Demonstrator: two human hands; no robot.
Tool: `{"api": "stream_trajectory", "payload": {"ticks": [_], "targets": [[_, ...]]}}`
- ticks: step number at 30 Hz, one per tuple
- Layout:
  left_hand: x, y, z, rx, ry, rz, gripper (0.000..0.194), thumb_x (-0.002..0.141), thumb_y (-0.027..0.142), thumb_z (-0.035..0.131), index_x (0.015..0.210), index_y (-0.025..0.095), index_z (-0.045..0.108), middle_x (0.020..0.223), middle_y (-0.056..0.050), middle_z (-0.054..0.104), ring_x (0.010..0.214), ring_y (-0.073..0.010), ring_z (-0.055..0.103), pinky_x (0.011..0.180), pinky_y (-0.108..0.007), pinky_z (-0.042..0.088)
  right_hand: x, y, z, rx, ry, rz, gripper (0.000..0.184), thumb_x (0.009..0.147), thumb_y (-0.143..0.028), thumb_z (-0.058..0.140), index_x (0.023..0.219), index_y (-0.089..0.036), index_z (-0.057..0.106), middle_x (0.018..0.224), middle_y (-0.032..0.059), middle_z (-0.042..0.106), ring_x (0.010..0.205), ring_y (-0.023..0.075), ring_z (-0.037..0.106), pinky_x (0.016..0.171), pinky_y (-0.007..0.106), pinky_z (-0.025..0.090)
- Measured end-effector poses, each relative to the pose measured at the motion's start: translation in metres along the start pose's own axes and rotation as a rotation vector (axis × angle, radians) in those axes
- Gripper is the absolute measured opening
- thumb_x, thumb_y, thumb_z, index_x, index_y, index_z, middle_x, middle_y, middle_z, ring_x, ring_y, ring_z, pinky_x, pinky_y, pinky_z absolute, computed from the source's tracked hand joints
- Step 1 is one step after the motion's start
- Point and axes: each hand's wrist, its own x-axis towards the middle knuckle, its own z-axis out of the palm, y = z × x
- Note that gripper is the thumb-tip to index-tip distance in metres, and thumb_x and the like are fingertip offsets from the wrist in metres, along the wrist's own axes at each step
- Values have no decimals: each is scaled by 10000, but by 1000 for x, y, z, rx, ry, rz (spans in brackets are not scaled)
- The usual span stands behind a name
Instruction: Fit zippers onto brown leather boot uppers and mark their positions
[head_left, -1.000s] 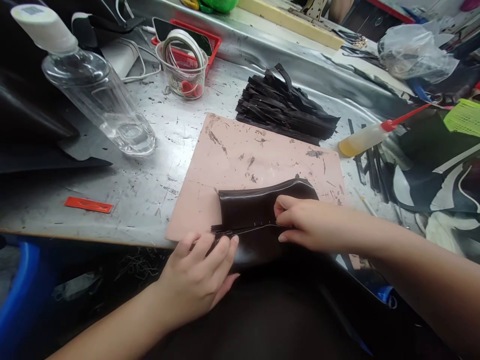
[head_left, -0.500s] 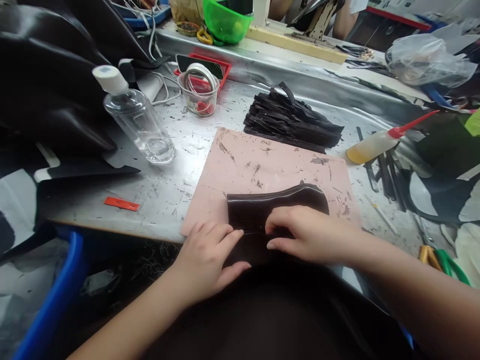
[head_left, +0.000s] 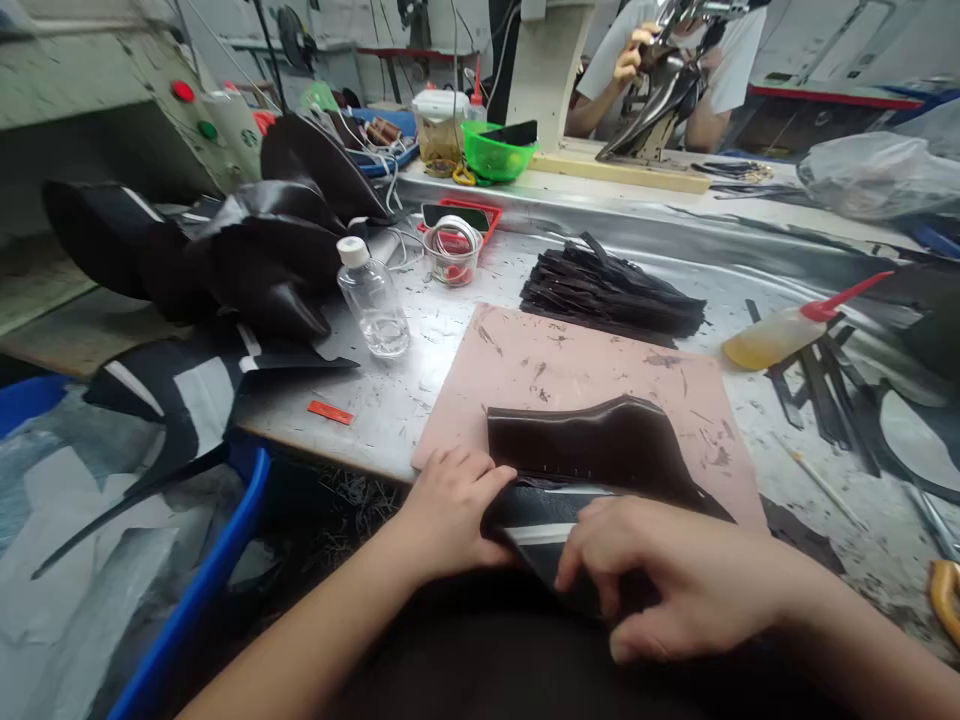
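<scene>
A: What are the hands doing, nearest first?

B: The right hand [head_left: 637,585] is half curled, thumb apart from the fingertips, over a black flap [head_left: 551,507] with 1 white strip [head_left: 536,534]. I see no pinch there, though the underside is hidden. The left hand [head_left: 461,510] lays its index finger at the flap's left end, thumb spread below; whether those 2 digits grip it, I can't tell.

A: How would you handle it well?

B: I'd anchor the left end and let the right hand smooth the flap outward, with even, light tension. Pulling hard could pucker the edge near the small pale marks [head_left: 564,470].

A: And the dark brown leather panel [head_left: 585,437]?

B: Just beyond the flap, flat on the near part of the pink cutting mat [head_left: 577,370]. Its long axis runs left to right across the person's front. The squared end points left; the other slopes toward the near right, past a hump on the far edge.

A: Farther off?

B: A bundle of black strips [head_left: 611,292] just past the mat, then a co-worker's hand [head_left: 636,55] holding leather at a machine.
</scene>
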Motion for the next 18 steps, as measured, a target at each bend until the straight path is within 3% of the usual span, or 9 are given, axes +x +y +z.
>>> {"api": "stream_trajectory", "payload": {"ticks": [2, 5, 9, 11, 14, 16, 18], "targets": [[-1, -3, -5, -59, -58, 11, 791, 491, 551, 758, 1169, 202, 544, 1003, -65, 564, 954, -260, 489, 839, -414, 367, -2, 0, 5, -7, 45, 75, 206, 575, -256, 765, 687, -183, 609, 923, 27, 665, 823, 175, 607, 752, 259, 461], [-5, -9, -11, -133, -99, 62, 711, 533, 559, 741, 1163, 278, 566, 1019, -55, 538, 966, -235, 490, 860, -388, 376, 1, -2, 12, -144, 128, 236, 370, 525, -257, 776, 859, -216, 623, 883, 10, 639, 783, 184, 591, 670, 254, 461], [-16, -13, -12, -164, 17, 133, 633, 456, 539, 788, 996, 233, 663, 1003, -67, 533, 941, -218, 512, 850, -343, 416, 6, -1, 16, -236, 135, 208, 28, 698, -220, 608, 725, -230, 610, 894, 5, 632, 854, 176, 593, 770, 258, 452], [-19, -18, -15, -215, 139, 134, 443, 480, 498, 795, 813, 226, 690, 972, -45, 555, 905, -185, 540, 821, -285, 444, 7, 5, 16, -247, 193, 180, 152, 791, -271, 489, 683, -221, 585, 986, 30, 632, 919, 189, 591, 825, 277, 449], [-11, -38, -32, -242, 432, -34, 215, 662, 406, 711, 643, 207, 633, 912, -19, 583, 870, -153, 567, 818, -262, 457, 9, 17, 12, -221, 339, 205, 299, 851, -371, 344, 720, -223, 568, 994, 64, 647, 902, 209, 610, 797, 303, 474], [4, -61, -54, -202, 650, -190, 155, 762, 350, 613, 778, 196, 623, 959, -54, 571, 968, -193, 542, 904, -343, 421, 8, 23, 8, -193, 391, 249, 329, 849, -418, 315, 753, -230, 567, 866, 62, 666, 803, 209, 627, 721, 301, 495], [24, -87, -78, -180, 848, -321, 271, 795, 308, 556, 1038, 187, 557, 1141, -110, 493, 1158, -243, 429, 1003, -431, 327, 7, 24, 6, -176, 420, 265, 327, 836, -446, 327, 746, -235, 560, 785, 49, 664, 738, 202, 627, 670, 287, 497]]}}
